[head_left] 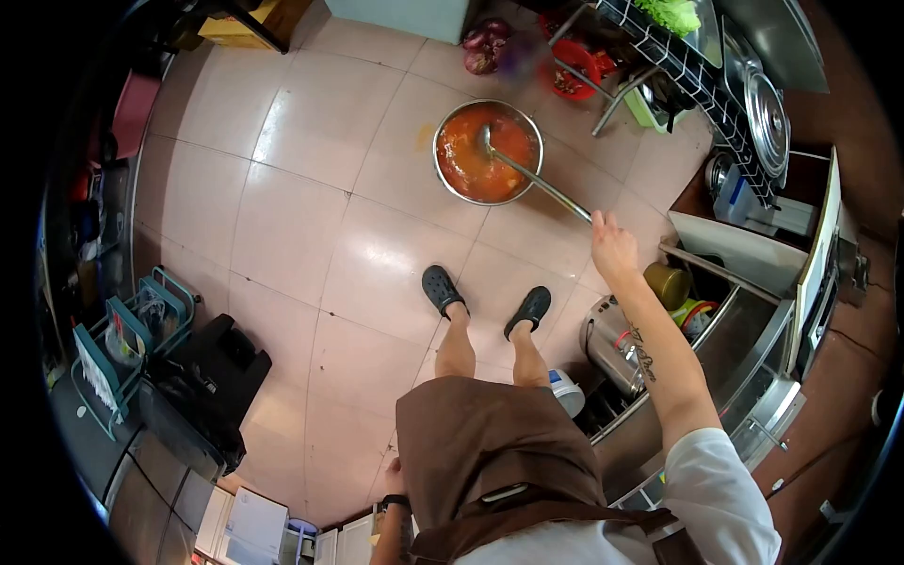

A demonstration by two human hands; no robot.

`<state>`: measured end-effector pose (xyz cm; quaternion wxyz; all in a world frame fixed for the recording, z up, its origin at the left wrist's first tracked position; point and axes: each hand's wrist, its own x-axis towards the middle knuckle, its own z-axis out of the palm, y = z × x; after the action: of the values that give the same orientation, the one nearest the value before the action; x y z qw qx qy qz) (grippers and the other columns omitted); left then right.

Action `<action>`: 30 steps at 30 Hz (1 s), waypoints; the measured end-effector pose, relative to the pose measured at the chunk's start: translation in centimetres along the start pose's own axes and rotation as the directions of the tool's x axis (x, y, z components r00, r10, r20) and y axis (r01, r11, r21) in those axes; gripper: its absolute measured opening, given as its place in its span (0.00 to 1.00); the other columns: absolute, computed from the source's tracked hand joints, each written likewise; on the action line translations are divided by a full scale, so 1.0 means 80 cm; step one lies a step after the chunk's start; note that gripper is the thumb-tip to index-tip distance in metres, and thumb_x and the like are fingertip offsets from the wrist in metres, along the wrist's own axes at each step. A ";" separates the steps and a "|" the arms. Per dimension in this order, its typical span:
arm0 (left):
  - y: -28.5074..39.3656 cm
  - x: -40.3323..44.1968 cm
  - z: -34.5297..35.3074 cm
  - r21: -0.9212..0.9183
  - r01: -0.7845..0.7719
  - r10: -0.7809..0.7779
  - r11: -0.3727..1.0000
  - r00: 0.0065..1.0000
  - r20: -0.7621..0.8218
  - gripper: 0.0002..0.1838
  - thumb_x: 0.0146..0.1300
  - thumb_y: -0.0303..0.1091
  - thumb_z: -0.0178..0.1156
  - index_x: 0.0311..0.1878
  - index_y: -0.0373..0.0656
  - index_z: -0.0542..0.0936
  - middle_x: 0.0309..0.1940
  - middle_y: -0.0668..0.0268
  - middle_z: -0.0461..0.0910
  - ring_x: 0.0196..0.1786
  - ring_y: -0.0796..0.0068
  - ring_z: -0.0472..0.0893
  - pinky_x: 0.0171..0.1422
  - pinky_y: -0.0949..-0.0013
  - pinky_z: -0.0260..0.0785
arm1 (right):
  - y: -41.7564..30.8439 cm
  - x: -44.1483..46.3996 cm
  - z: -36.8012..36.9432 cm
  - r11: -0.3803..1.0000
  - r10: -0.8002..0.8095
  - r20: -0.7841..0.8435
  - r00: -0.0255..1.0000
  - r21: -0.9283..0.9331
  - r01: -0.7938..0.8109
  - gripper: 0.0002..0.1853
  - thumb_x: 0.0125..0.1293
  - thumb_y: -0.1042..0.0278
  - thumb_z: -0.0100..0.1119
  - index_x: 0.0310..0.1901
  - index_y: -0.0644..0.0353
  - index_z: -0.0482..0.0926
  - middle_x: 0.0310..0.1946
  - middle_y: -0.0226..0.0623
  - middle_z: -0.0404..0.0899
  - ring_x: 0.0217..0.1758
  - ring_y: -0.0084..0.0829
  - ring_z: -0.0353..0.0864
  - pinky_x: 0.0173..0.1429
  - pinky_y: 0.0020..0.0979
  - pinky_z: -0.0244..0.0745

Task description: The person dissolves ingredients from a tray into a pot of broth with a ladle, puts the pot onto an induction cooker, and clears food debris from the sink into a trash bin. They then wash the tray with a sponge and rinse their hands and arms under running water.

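My right hand (614, 245) is wrapped round the end of a long metal ladle (541, 182). The bowl of the ladle dips into orange-red soup (471, 160) with pale pieces in it. That soup fills a round steel pot (437, 169) standing on the tiled floor, ahead of my feet. My left hand (394, 476) hangs low beside my brown apron (494, 424), apart from the pot. Its fingers are mostly hidden, so I cannot make out their position.
Red onions (485, 47) and a red basket (574, 71) lie on the floor beyond the pot. A wire rack (702, 89) and metal shelving (716, 330) line the right side. At the left stands a black bin (212, 377). A tall steel container (612, 344) is near my right foot.
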<state>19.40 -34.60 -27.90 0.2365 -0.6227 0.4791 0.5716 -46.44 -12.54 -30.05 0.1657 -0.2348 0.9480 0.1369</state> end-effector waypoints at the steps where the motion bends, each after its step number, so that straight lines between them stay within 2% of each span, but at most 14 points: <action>1: -0.013 -0.001 0.002 0.007 -0.036 0.036 0.999 0.999 0.014 0.12 0.69 0.33 0.58 0.48 0.33 0.81 0.39 0.61 0.86 0.41 0.74 0.82 0.48 0.69 0.75 | 0.002 0.004 0.016 1.000 0.005 0.003 1.000 -0.007 -0.005 0.07 0.72 0.67 0.45 0.49 0.54 0.68 0.39 0.42 0.77 0.32 0.47 0.85 0.33 0.44 0.80; 2: -0.025 -0.002 0.002 0.016 -0.073 0.073 0.997 0.997 0.029 0.12 0.69 0.33 0.58 0.48 0.33 0.82 0.38 0.61 0.86 0.41 0.75 0.82 0.48 0.69 0.75 | 0.003 0.006 0.034 1.000 0.011 0.007 1.000 -0.012 -0.011 0.07 0.72 0.67 0.45 0.49 0.54 0.68 0.38 0.42 0.77 0.32 0.47 0.85 0.32 0.44 0.80; 4: -0.128 0.027 -0.010 -0.093 0.018 -0.015 0.995 0.999 0.028 0.13 0.69 0.34 0.57 0.48 0.33 0.82 0.39 0.59 0.86 0.42 0.73 0.83 0.48 0.68 0.75 | 0.005 0.010 0.066 0.999 -0.017 0.021 1.000 0.035 0.017 0.09 0.71 0.68 0.46 0.51 0.54 0.68 0.37 0.41 0.78 0.32 0.46 0.85 0.32 0.44 0.80; 6: -0.131 0.029 -0.018 0.056 0.023 -0.024 0.998 0.999 0.025 0.14 0.70 0.35 0.56 0.49 0.33 0.81 0.41 0.57 0.86 0.44 0.72 0.83 0.49 0.67 0.75 | 0.007 0.008 0.084 0.997 -0.032 -0.001 0.999 0.068 0.032 0.12 0.71 0.69 0.47 0.54 0.53 0.69 0.37 0.40 0.78 0.32 0.45 0.85 0.33 0.44 0.80; 8: -0.053 -0.004 -0.012 0.441 -0.052 0.041 0.896 0.999 0.034 0.15 0.71 0.35 0.55 0.50 0.32 0.81 0.42 0.55 0.86 0.45 0.71 0.83 0.49 0.66 0.75 | 0.009 -0.002 0.093 0.996 -0.037 -0.055 0.998 0.084 0.041 0.14 0.70 0.69 0.47 0.56 0.53 0.70 0.36 0.39 0.78 0.32 0.45 0.85 0.34 0.44 0.80; 11: -0.026 -0.009 -0.009 0.181 -0.026 0.017 0.983 0.998 0.052 0.16 0.71 0.36 0.55 0.50 0.31 0.80 0.44 0.54 0.86 0.46 0.70 0.83 0.50 0.66 0.75 | 0.011 -0.019 0.085 0.995 -0.029 -0.086 0.996 0.088 0.036 0.18 0.69 0.70 0.48 0.60 0.52 0.70 0.36 0.37 0.78 0.31 0.43 0.85 0.34 0.42 0.80; 14: 0.009 -0.010 -0.007 0.157 0.056 -0.054 0.986 0.998 -0.018 0.16 0.71 0.36 0.57 0.49 0.30 0.80 0.43 0.55 0.86 0.45 0.72 0.83 0.50 0.68 0.75 | 0.023 -0.042 0.086 0.995 -0.048 -0.131 0.990 0.082 0.059 0.19 0.67 0.71 0.50 0.60 0.51 0.71 0.35 0.36 0.77 0.31 0.41 0.85 0.34 0.41 0.80; 17: 0.027 -0.007 -0.005 0.116 0.037 -0.036 0.993 0.999 -0.013 0.16 0.70 0.36 0.58 0.49 0.30 0.81 0.42 0.57 0.86 0.43 0.73 0.83 0.49 0.68 0.75 | 0.024 -0.062 0.061 0.991 -0.078 -0.166 0.983 0.097 0.095 0.20 0.65 0.72 0.51 0.60 0.50 0.72 0.34 0.36 0.76 0.31 0.40 0.84 0.33 0.40 0.80; 20: 0.006 0.011 -0.013 0.143 -0.017 0.017 0.990 1.000 0.005 0.15 0.70 0.36 0.58 0.47 0.30 0.81 0.41 0.58 0.86 0.43 0.74 0.82 0.48 0.69 0.74 | 0.017 -0.077 0.035 0.981 -0.020 -0.056 0.998 0.191 0.031 0.20 0.65 0.71 0.53 0.59 0.50 0.72 0.38 0.38 0.78 0.34 0.44 0.84 0.36 0.44 0.80; 26: 0.032 0.001 -0.006 0.197 -0.046 0.037 0.979 0.998 0.049 0.12 0.69 0.33 0.58 0.44 0.31 0.81 0.38 0.62 0.86 0.41 0.78 0.80 0.46 0.70 0.73 | 0.006 -0.106 0.028 0.789 0.094 0.142 0.985 0.593 -0.161 0.22 0.66 0.63 0.57 0.62 0.49 0.70 0.38 0.43 0.82 0.37 0.53 0.83 0.43 0.55 0.76; 29: 0.053 -0.008 0.004 0.169 -0.058 0.053 0.984 0.998 0.035 0.11 0.69 0.32 0.57 0.42 0.31 0.81 0.37 0.63 0.85 0.40 0.79 0.80 0.46 0.70 0.73 | -0.003 -0.122 0.035 0.807 0.148 0.013 0.989 0.576 -0.128 0.23 0.67 0.63 0.56 0.63 0.48 0.70 0.34 0.44 0.82 0.35 0.52 0.84 0.41 0.54 0.77; 30: 0.047 -0.005 0.004 0.169 -0.074 0.067 0.983 0.997 0.045 0.11 0.69 0.31 0.57 0.42 0.31 0.81 0.37 0.63 0.85 0.40 0.79 0.80 0.46 0.71 0.73 | -0.002 -0.120 0.030 0.847 0.141 0.021 0.990 0.516 -0.131 0.23 0.67 0.63 0.56 0.64 0.48 0.70 0.35 0.44 0.82 0.34 0.52 0.84 0.41 0.53 0.77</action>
<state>16.03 -35.81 -26.61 0.2780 -0.5716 0.5433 0.5484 -37.77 -8.03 -28.63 0.2041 -0.1153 0.9656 -0.1127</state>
